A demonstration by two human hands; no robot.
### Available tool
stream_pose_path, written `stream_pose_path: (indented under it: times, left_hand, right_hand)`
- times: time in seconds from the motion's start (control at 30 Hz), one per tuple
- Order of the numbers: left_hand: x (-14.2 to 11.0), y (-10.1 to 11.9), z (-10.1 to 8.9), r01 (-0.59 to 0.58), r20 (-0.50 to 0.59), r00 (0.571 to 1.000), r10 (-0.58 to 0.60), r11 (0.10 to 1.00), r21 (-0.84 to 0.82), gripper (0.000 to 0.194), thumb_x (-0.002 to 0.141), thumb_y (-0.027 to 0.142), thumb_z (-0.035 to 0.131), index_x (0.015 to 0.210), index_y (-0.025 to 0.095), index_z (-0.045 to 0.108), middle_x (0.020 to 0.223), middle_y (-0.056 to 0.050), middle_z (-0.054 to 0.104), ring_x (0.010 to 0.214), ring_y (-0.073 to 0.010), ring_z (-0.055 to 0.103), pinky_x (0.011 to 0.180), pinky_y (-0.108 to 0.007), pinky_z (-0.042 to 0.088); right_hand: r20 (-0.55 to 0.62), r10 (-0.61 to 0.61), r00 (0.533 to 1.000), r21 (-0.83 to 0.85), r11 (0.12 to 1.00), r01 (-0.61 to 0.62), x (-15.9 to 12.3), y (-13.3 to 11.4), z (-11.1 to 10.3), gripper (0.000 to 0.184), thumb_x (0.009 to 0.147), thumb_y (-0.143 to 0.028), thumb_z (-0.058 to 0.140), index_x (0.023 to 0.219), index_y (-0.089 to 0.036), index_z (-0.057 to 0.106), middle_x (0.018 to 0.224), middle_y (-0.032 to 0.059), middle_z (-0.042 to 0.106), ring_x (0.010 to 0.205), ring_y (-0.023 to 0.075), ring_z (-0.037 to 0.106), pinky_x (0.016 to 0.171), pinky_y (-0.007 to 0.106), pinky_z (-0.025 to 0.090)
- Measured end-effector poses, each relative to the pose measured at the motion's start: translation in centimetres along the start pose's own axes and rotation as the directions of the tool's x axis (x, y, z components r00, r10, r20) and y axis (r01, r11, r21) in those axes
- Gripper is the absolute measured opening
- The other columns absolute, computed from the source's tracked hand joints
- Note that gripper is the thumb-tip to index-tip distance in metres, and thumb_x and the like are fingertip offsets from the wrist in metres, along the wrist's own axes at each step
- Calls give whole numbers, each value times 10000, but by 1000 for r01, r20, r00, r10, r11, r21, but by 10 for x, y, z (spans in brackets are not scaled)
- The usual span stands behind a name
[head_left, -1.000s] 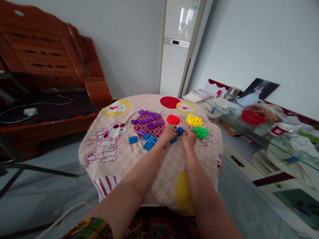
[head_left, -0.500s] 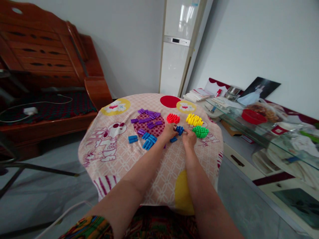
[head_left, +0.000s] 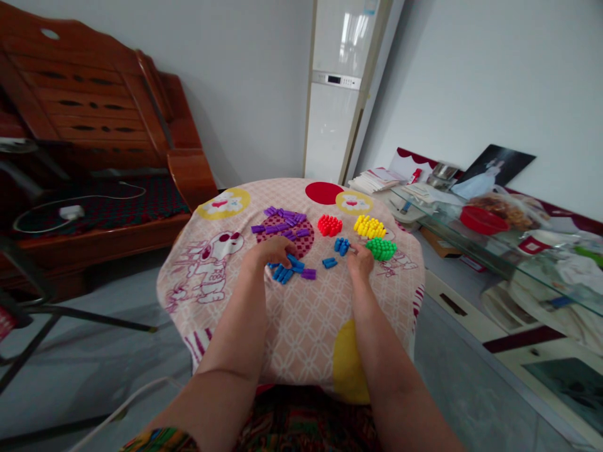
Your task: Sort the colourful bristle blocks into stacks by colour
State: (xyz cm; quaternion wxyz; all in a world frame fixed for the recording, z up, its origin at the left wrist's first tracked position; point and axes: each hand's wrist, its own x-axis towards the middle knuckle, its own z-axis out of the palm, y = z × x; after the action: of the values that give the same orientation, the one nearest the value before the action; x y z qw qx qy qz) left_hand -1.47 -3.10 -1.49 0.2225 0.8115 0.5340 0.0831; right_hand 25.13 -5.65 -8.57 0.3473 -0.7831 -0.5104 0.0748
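My left hand (head_left: pixel 272 250) reaches over a pile of blue plastic pieces (head_left: pixel 284 274) left of the table's middle. Its thumb and fingers are apart around the nearest piece, and the palm hides part of the pile. On the right, my right hand (head_left: pixel 360 260) has its fingertips against a small cluster of upright blue pieces (head_left: pixel 342 246). Two blue pieces (head_left: pixel 330 262) lie just in front of that cluster. Purple pieces (head_left: pixel 285 220) are scattered behind my left hand, and one purple piece (head_left: pixel 308 274) lies right of the blue pile.
Upright groups of red pieces (head_left: pixel 330 225), yellow pieces (head_left: pixel 370 226) and green pieces (head_left: pixel 381 249) stand at the back right of the cloth-covered round table (head_left: pixel 301 339). A cluttered glass shelf (head_left: pixel 475 232) runs along the right. A wooden bench (head_left: pixel 94 119) stands on the left.
My left hand has left the upright blue cluster and moved left to the lying blue pile. My right hand has stayed beside the cluster.
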Motion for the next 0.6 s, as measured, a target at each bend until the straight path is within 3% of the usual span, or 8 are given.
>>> stream_pose_path:
  times: [0.1,0.13,0.3,0.47,0.6]
  left_hand:
    - [-1,5,1,-57,167,984,58,998,-9,340,548,93,744,850,242,793,765,43,736,749,-145,639,672,-179,434]
    - [0,6,1,-54,158,986,56,998,-17,316,556,96,734,835,233,791,757,39,734,742,-144,636,665,-181,431]
    - [4,3,2,-25,-37,999,22,996,-89,202,618,148,708,809,178,768,671,21,692,658,-142,610,591,-203,409]
    - [15,15,12,-51,-296,955,-7,981,-185,202,695,190,673,881,139,738,770,-20,716,710,-157,636,639,-226,458]
    - [30,42,34,-140,-305,952,28,926,-351,291,737,140,612,1010,145,710,791,-17,725,690,-138,655,641,-217,495]
  right_hand:
    - [-3,-8,1000,-2,1000,8,0,-1,-2,406,800,-226,525,1136,-196,752,960,64,756,893,211,657,823,277,477]
    - [-4,-6,1000,-4,1000,6,-1,-2,-2,404,800,-224,524,1132,-195,754,957,64,756,892,211,656,822,277,477]
    - [-20,-3,1000,13,1000,3,-2,-5,-4,380,784,-229,550,1093,-188,767,918,61,753,870,208,651,799,272,475]
    - [-37,-4,999,56,998,6,-2,-4,-3,368,771,-226,562,1068,-176,775,882,67,748,826,211,648,781,288,473]
    - [-63,-8,998,88,996,14,-1,-2,-1,364,754,-207,558,1039,-165,780,874,76,749,812,217,648,779,298,476]
